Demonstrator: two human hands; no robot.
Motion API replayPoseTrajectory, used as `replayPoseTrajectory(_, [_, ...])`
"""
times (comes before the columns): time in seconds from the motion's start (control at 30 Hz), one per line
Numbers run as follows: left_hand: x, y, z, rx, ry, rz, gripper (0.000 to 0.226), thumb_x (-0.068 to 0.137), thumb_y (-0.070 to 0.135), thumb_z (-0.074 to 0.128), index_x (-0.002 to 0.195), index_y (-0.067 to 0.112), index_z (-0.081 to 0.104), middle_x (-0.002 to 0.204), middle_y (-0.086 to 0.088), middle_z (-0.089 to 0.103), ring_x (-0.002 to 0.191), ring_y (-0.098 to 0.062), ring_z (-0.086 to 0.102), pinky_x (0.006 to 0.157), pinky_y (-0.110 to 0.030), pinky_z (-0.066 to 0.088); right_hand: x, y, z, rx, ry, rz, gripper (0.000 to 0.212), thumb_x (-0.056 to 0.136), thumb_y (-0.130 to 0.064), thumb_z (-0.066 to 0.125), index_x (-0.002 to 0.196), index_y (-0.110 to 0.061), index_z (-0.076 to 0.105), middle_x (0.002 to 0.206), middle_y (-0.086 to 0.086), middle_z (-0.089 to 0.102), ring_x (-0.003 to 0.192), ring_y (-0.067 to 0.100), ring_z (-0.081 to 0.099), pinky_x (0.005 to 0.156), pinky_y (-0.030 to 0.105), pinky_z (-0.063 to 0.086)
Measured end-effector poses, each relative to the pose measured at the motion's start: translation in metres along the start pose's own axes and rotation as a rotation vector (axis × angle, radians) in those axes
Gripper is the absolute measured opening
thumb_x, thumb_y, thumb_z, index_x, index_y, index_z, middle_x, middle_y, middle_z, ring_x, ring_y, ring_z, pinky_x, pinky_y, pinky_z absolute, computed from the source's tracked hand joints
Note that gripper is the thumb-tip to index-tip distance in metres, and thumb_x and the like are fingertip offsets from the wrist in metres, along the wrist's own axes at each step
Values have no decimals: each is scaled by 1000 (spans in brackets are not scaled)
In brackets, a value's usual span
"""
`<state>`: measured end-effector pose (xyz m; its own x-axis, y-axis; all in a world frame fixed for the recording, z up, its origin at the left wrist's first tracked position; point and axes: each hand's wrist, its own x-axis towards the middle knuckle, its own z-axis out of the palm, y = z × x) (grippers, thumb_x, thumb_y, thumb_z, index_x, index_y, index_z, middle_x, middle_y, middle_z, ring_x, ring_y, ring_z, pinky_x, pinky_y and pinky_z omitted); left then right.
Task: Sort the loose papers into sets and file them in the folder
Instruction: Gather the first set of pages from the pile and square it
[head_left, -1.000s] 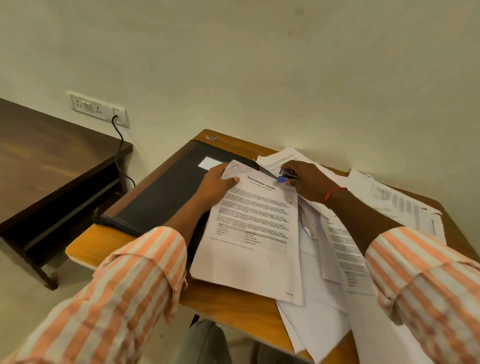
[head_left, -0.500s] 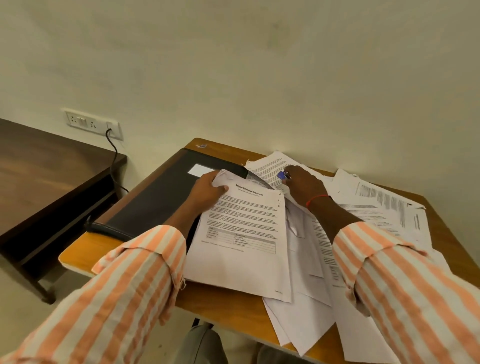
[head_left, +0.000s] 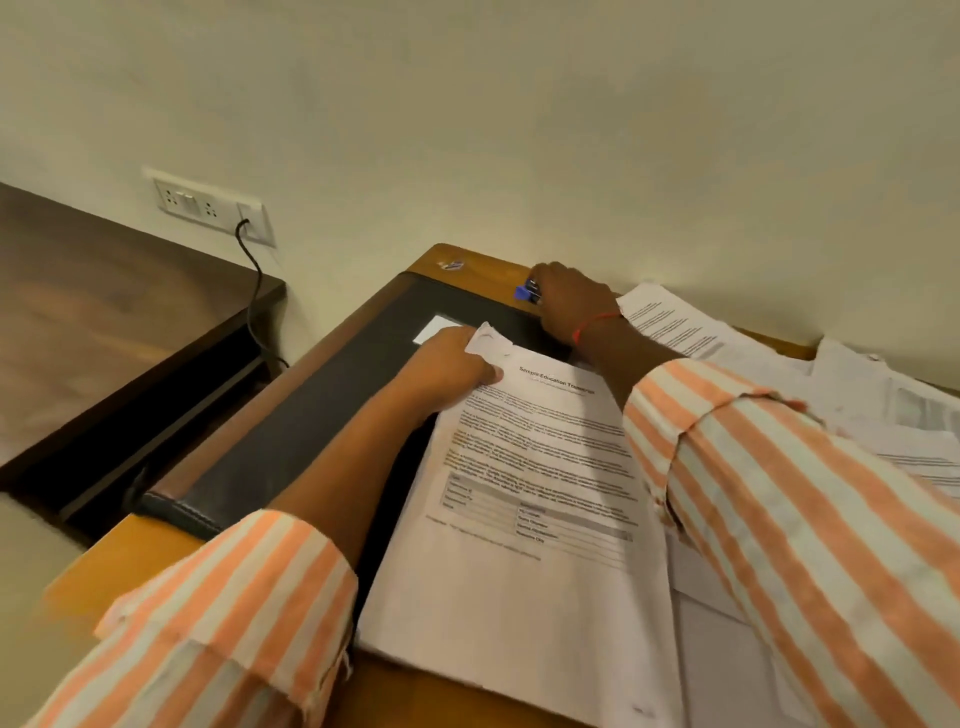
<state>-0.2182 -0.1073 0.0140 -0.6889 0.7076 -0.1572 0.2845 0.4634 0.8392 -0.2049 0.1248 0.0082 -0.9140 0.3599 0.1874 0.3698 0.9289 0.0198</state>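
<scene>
We log: left hand (head_left: 449, 366) pinching corner of transcript set (head_left: 535, 519) over black folder (head_left: 311, 431); right hand (head_left: 571, 306) gripping small blue item (head_left: 525, 292).

Right hand (head_left: 571, 306), gripping the small blue object (head_left: 525, 293), has shifted off the loose papers (head_left: 670, 322) toward 11 o'clock. It now sits at the desk (head_left: 470, 267) far edge, beyond the folder (head_left: 332, 415). The top sheet (head_left: 530, 493) corner held by the left hand (head_left: 447, 364) is now crumpled.

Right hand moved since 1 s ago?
Yes. The right hand, gripping a small blue object, went from over the loose white papers leftward to the black leather folder's far corner.
</scene>
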Motion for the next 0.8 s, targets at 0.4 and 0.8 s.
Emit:
replayPoseTrajectory(0.4, [13, -14, 1, -80, -17, -3, 21, 93, 25, 68, 113, 28, 65, 95, 8, 73, 79, -10, 72, 70, -27, 58, 82, -19, 33, 52, -39, 37, 37, 99, -16, 53, 136, -15, 50, 131, 13, 55, 117, 33, 55, 95, 43, 49])
replayPoseTrajectory(0.8, [-18, -1, -11, -305, 152, -6, 32, 89, 22, 76, 117, 17, 61, 104, -5, 73, 84, -20, 75, 79, -39, 63, -56, -7, -29, 389, 177, 18, 26, 100, -31, 47, 116, -13, 58, 112, 10, 59, 101, 28, 57, 87, 39, 46])
